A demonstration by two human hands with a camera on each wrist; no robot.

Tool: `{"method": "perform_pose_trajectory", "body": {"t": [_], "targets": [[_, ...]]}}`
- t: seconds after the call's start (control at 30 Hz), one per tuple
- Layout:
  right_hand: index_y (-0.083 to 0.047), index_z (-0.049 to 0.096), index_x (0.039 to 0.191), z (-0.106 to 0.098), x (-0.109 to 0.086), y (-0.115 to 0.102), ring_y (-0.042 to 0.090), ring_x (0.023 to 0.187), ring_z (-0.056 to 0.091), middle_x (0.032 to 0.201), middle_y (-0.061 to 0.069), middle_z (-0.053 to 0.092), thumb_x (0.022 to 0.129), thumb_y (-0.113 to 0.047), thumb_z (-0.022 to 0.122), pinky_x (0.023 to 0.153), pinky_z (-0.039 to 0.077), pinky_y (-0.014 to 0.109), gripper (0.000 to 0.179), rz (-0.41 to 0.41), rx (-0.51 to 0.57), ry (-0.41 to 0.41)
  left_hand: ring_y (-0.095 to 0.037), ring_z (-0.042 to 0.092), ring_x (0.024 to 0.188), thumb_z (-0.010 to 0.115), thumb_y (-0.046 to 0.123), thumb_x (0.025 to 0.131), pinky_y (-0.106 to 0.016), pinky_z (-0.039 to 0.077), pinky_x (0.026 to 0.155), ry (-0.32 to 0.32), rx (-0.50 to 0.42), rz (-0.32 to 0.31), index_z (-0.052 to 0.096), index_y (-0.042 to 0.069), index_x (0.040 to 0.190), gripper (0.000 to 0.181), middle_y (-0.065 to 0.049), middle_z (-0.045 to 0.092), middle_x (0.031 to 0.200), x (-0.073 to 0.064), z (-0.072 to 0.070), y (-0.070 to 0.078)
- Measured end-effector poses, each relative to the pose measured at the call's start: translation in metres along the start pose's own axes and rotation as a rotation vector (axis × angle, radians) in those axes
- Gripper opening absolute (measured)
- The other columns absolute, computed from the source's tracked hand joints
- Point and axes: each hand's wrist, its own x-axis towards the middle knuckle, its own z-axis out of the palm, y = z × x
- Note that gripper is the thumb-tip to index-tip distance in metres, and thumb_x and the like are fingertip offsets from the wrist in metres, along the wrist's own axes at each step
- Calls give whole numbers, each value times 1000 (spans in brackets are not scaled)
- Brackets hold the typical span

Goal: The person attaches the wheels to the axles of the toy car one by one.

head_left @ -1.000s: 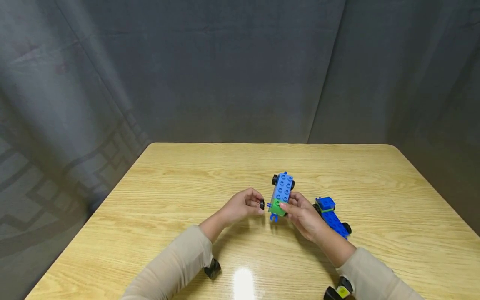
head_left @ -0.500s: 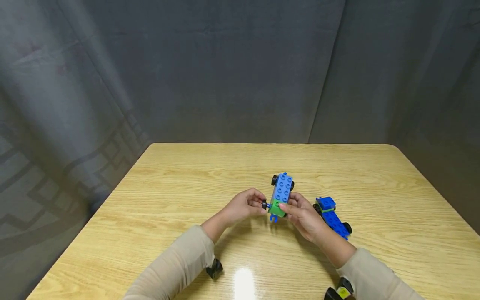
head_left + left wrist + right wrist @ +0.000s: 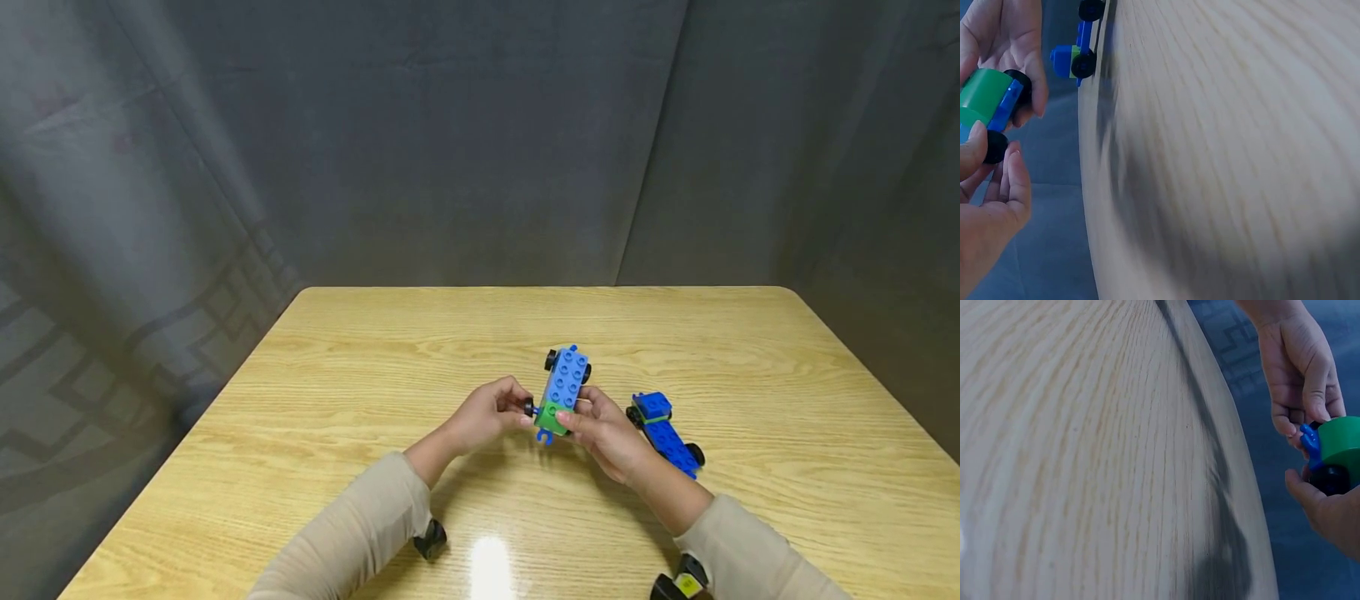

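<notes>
My right hand (image 3: 611,437) holds a toy block car (image 3: 567,375) above the table, its thumb on the green end block (image 3: 1342,444). The car has a light blue studded body, black wheels at the far end and a blue hook at the near end. With thumb and fingers, my left hand (image 3: 487,417) pinches a small black wheel (image 3: 996,147) at the blue axle stub on the car's left side. Another black wheel (image 3: 1330,480) shows on the right-hand side of the green end. Fingers partly hide the car's underside.
A second toy car (image 3: 669,440), darker blue with black wheels, stands on the wooden table (image 3: 375,350) just right of my right forearm. Black devices sit under both cuffs, the right one (image 3: 688,583) with a yellow patch. A grey curtain (image 3: 450,150) hangs behind the table.
My left hand has moved slightly right, bringing the wheel from a small gap away onto the car's axle stub. The right hand keeps its hold, and the second car stays put.
</notes>
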Motion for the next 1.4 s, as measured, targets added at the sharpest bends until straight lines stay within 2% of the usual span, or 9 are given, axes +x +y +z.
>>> {"method": "perform_pose_trajectory", "body": {"t": [0.13,0.23,0.37,0.47,0.6,0.77,1.1,1.27,1.4], "targets": [[14,13,119,0,-1,1,14,87,55,99,9,52,84,-2,49,83,42,39,53,-23,-6,-41,-31,54,83,56,-7,78,-21,45,69,-7,63,44,52,-7,90,13,-15,57,87,-5,-1,11],[15,13,118,1,-1,2,14,87,56,98,9,52,85,-2,49,82,42,38,52,-34,-5,-56,-29,55,81,57,-4,79,-21,45,68,-18,110,72,53,-4,88,10,-14,58,85,-2,-2,4],[15,13,119,1,-2,2,13,88,55,99,11,52,85,-3,49,82,42,38,52,-39,-13,-65,-25,56,80,58,1,79,-20,45,67,-35,169,78,53,-1,87,9,-10,58,85,3,-3,-5],[15,13,119,0,-3,3,13,88,55,100,10,52,86,-4,48,82,42,38,52,-47,-14,-79,-22,56,80,58,2,80,-21,45,67,-58,197,65,53,-1,87,9,-7,58,85,3,-3,-4],[16,12,118,-1,-4,4,13,89,55,99,8,52,87,-4,47,80,44,34,51,-69,6,-111,-21,56,79,58,2,80,-20,45,66,-81,213,79,53,0,86,8,-9,59,84,2,-4,-4],[17,13,116,-2,-3,6,14,90,54,100,9,51,86,0,47,80,44,33,48,-93,32,-128,-19,56,77,58,5,80,-20,45,66,-77,250,97,54,2,86,9,-9,59,83,1,-3,-4],[16,13,116,-3,-3,6,15,91,54,100,9,51,86,-1,47,81,43,33,48,-81,40,-130,-10,51,68,60,7,79,-20,44,60,-75,250,96,54,1,83,9,-3,57,75,3,-3,-4],[16,14,115,-4,-3,8,15,91,54,100,9,51,86,-3,47,80,44,33,48,-102,38,-158,-10,51,68,59,8,80,-23,45,61,-81,213,65,55,1,83,9,-2,55,74,2,-2,-6],[15,14,113,-4,-4,11,15,89,55,99,8,51,86,0,46,79,45,30,44,-107,22,-175,-9,51,67,59,7,80,-23,47,61,-97,182,70,54,1,82,8,-2,55,74,-1,0,-7]]}}
